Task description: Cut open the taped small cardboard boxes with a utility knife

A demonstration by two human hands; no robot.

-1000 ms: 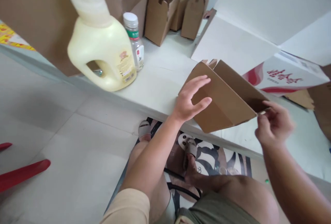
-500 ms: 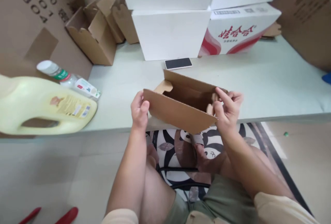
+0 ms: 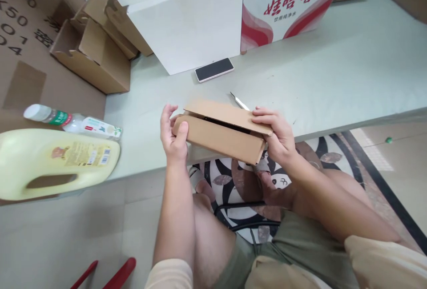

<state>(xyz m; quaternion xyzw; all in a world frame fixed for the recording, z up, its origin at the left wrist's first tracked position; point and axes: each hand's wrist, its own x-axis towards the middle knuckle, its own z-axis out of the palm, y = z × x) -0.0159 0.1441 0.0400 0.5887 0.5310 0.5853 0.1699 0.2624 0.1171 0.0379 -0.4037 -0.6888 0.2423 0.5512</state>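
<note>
A small brown cardboard box (image 3: 222, 140) is held tilted over the table's front edge, between my two hands. Its upper flaps are folded inward, and a narrow dark gap runs between them. My left hand (image 3: 176, 135) grips the left end, thumb on the near side and the other fingers behind. At the right end, my right hand (image 3: 276, 131) is closed on the box, its fingers lying over the far flap and its thumb hidden. Just behind the box a thin silver pointed tool (image 3: 239, 101), like a craft knife, lies on the table, its handle partly hidden.
A dark-faced phone-like device (image 3: 214, 70) lies before a white box (image 3: 190, 31). Beside that stands a red-and-white printed carton (image 3: 290, 11). Open cardboard boxes (image 3: 103, 64), a clear bottle (image 3: 71, 120) and a yellow jug (image 3: 60, 162) occupy the left of the pale table (image 3: 333, 89).
The box's flaps have folded inward, so its wide opening has narrowed to a slit. My right hand has moved onto the far flap. The view has turned, and the silver tool now shows.
</note>
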